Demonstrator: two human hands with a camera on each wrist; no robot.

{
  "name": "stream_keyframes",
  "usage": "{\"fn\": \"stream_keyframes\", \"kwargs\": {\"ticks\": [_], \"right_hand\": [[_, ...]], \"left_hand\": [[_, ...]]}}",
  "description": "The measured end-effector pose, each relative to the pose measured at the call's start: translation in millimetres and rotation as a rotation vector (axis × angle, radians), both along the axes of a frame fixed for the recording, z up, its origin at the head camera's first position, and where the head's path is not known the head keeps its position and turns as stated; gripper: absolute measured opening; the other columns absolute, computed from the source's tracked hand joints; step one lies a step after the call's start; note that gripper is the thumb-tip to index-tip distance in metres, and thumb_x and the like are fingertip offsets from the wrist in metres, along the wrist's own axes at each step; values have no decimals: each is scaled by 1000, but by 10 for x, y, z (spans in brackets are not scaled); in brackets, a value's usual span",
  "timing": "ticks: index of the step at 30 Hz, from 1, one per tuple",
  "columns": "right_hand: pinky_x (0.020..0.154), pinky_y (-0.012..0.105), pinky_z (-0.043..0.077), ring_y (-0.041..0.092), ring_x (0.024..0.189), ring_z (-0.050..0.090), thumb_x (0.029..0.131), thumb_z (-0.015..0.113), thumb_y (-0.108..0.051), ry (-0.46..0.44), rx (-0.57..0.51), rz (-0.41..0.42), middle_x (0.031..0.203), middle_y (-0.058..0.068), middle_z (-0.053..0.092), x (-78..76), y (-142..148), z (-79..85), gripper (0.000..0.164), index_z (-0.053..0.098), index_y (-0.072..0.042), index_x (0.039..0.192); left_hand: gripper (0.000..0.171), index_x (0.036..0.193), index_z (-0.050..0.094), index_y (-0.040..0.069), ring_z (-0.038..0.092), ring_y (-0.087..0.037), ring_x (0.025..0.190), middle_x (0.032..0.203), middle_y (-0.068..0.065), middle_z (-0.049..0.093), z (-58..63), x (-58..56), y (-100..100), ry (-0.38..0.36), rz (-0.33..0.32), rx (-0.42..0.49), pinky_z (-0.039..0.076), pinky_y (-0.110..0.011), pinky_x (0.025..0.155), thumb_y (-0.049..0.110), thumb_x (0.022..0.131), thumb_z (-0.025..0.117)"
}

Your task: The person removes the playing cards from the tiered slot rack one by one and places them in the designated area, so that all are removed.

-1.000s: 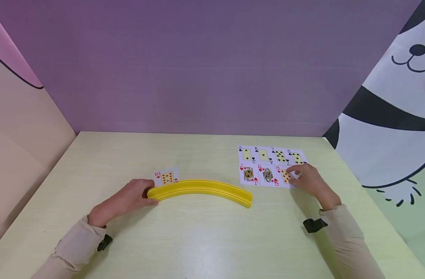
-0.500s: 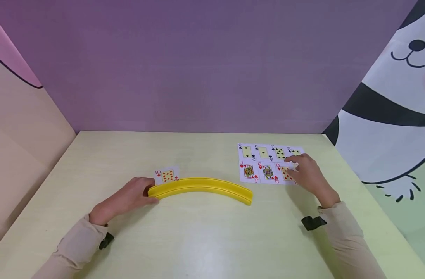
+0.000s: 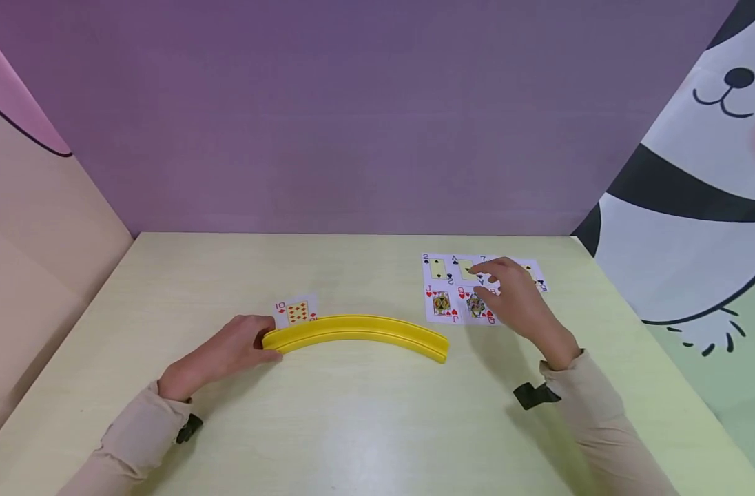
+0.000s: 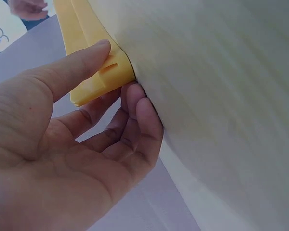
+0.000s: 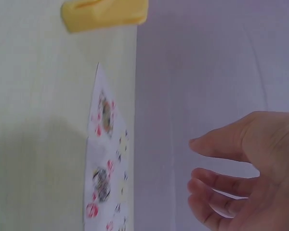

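Observation:
My left hand (image 3: 229, 351) grips the left end of a yellow curved card holder (image 3: 360, 327); in the left wrist view the thumb (image 4: 82, 62) presses one face, with the fingers curled behind and below. A ten of diamonds (image 3: 297, 313) shows above the holder's left part, its lower edge hidden. My right hand (image 3: 520, 300) hovers over playing cards laid face up in two rows, thumb and fingers apart and nothing between them. Jack of hearts (image 3: 441, 303), queen of hearts (image 3: 475, 305) and two of spades (image 3: 437, 269) show; the hand covers several cards on the right.
The cards lie on a pale wooden table (image 3: 353, 427), to the right of the holder. A purple panel (image 3: 353, 124) stands along the back edge. A panda-printed panel (image 3: 694, 262) is on the right and a pale wall (image 3: 36, 241) on the left.
My right hand has moved left from the eight of diamonds, uncovering the cards' upper right corner and covering the eight. My left hand and the holder stay in place.

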State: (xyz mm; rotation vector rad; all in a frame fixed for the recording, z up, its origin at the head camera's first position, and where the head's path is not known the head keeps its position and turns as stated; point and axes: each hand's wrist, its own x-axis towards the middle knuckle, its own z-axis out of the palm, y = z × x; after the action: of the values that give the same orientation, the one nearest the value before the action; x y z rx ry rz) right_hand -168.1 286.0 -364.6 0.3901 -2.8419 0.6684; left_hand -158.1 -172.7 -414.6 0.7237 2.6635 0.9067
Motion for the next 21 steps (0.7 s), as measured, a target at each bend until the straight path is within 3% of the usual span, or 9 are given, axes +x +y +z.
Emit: {"fn": "stream_keyframes", "kwargs": {"ticks": [21], "right_hand": [[88, 41, 49, 27, 113, 50, 94, 67, -6, 60, -95, 240, 125, 8, 60, -15, -1083, 297, 27, 68, -8, 120]], "left_hand": [[21, 91, 60, 6, 47, -14, 69, 76, 1, 54, -16, 20, 27, 18, -21, 15, 35, -23, 59, 12, 85, 79]]}}
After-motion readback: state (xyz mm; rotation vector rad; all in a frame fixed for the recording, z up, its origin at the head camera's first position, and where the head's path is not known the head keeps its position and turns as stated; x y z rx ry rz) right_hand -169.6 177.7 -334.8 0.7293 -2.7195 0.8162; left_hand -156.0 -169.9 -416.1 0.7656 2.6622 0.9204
